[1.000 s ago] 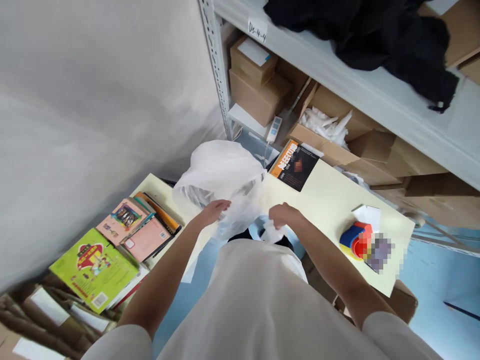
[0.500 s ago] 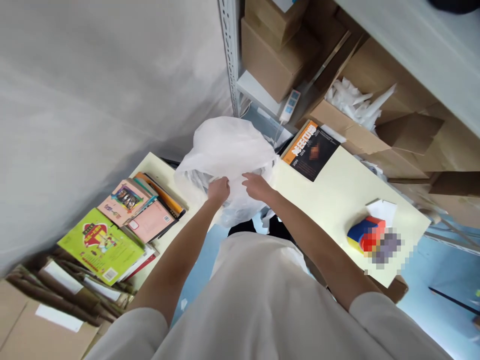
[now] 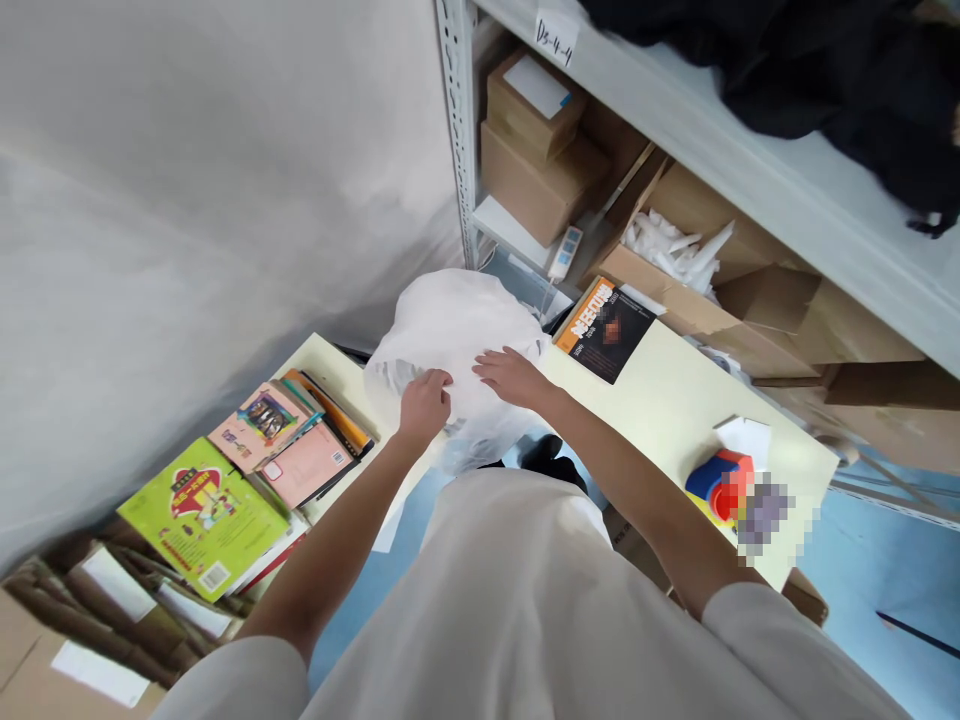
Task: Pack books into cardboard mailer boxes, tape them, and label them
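A big crumpled white plastic bag [image 3: 450,320] lies on the pale yellow table [image 3: 667,400], bulging at the table's near edge. My left hand [image 3: 424,402] grips a fold of the bag at its lower left, fingers curled. My right hand [image 3: 512,375] lies flat on the bag's right side with the fingers stretched out. A black and orange book [image 3: 609,328] lies just right of the bag.
A stack of colourful books [image 3: 255,460] covers the table's left end above cardboard boxes [image 3: 75,620]. A red, blue and yellow tape dispenser [image 3: 718,485] sits at the right end. Metal shelving [image 3: 750,170] behind holds cartons and a dark cloth [image 3: 825,70].
My right hand has moved from the table's near edge up onto the bag and flattened out. My left hand closed on the bag's fold. The view shifted as my head moved.
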The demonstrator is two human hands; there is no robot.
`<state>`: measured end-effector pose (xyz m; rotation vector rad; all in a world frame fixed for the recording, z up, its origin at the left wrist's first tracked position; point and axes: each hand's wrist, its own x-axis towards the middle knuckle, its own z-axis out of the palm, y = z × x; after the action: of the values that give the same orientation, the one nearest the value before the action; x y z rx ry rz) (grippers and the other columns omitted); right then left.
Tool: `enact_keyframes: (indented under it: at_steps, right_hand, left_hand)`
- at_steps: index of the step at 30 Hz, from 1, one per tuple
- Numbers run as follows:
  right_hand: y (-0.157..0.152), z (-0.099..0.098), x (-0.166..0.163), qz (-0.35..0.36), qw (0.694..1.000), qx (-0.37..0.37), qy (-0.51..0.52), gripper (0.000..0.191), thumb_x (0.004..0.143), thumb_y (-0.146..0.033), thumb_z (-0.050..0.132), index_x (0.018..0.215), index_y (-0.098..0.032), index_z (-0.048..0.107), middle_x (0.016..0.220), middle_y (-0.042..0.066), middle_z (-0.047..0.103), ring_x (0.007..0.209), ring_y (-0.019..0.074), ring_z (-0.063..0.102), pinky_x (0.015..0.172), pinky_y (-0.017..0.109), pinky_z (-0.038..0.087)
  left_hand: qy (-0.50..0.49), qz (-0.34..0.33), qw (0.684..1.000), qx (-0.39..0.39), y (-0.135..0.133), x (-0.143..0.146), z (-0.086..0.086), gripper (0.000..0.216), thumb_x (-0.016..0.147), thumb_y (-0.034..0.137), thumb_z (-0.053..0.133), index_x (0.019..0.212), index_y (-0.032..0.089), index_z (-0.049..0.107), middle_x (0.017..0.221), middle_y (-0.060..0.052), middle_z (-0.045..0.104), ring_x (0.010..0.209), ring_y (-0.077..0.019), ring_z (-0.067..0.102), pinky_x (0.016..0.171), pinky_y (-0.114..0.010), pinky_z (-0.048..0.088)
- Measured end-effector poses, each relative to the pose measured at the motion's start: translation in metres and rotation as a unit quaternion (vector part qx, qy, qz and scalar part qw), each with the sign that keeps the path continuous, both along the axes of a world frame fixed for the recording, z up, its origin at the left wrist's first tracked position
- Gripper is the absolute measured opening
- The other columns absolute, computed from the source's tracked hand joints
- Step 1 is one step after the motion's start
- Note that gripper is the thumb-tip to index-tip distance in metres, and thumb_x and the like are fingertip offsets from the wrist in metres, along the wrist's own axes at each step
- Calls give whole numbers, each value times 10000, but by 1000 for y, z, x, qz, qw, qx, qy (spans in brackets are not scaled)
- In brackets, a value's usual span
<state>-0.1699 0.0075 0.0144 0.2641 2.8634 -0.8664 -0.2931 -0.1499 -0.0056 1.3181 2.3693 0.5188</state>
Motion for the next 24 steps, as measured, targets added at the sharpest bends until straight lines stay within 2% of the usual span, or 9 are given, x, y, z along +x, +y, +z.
enact_keyframes:
  at_steps: [3,5,9,12,16,20,22,24]
  right_hand:
    - [8,19,5,-40,998,-58,-7,283,911,-194,438,1099,-175,648,1183,83,650,1129,198,561,988,366,365]
    - [14,29,9,-97,988,-121,2,277,905,-215,441,1064,-184,666,1096,63,690,1015,174,618,917,312,420]
    - [28,41,15,-244,943,-205,96,237,871,-307,494,922,-172,683,873,26,709,813,147,635,759,250,456]
    - [40,47,21,-318,918,-183,147,269,845,-377,522,807,-157,672,746,10,667,702,131,587,680,234,429]
    - [57,54,36,-397,892,-139,167,301,805,-437,556,738,-158,644,625,-19,585,585,108,490,595,229,380]
    - [65,53,49,-445,851,-190,202,317,781,-471,561,843,-166,619,625,-28,542,579,109,467,554,225,359]
    - [64,49,52,-458,841,-222,184,365,778,-497,562,948,-176,600,599,-45,503,558,108,452,548,227,357]
    - [61,45,56,-466,831,-270,141,435,802,-562,510,988,-177,595,595,-45,483,543,107,444,545,231,360]
  left_hand:
    - [-8,45,999,14,6,-6,9,288,704,70,422,901,180,601,955,-84,635,890,-216,603,774,-306,457]
    - [-25,63,998,2,10,-11,16,275,731,97,422,920,182,602,914,-78,646,860,-218,612,763,-303,456]
    - [-35,90,995,24,16,-27,32,263,836,256,409,1007,180,593,778,-52,652,769,-213,619,740,-295,445]
    - [-54,97,991,81,22,-41,48,270,850,361,425,964,191,602,713,-23,638,700,-180,597,696,-260,437]
    - [-94,83,981,146,33,-56,72,255,793,420,507,724,187,586,558,22,542,559,-125,505,604,-226,405]
    - [-225,96,953,177,44,-63,95,350,775,487,496,615,176,513,487,44,417,457,-86,379,455,-209,315]
    - [-294,94,932,187,49,-65,108,349,755,508,525,662,172,520,513,45,433,447,-78,374,428,-200,305]
    - [-330,60,922,192,52,-68,120,339,679,486,635,764,171,544,596,32,505,477,-79,425,436,-195,344]
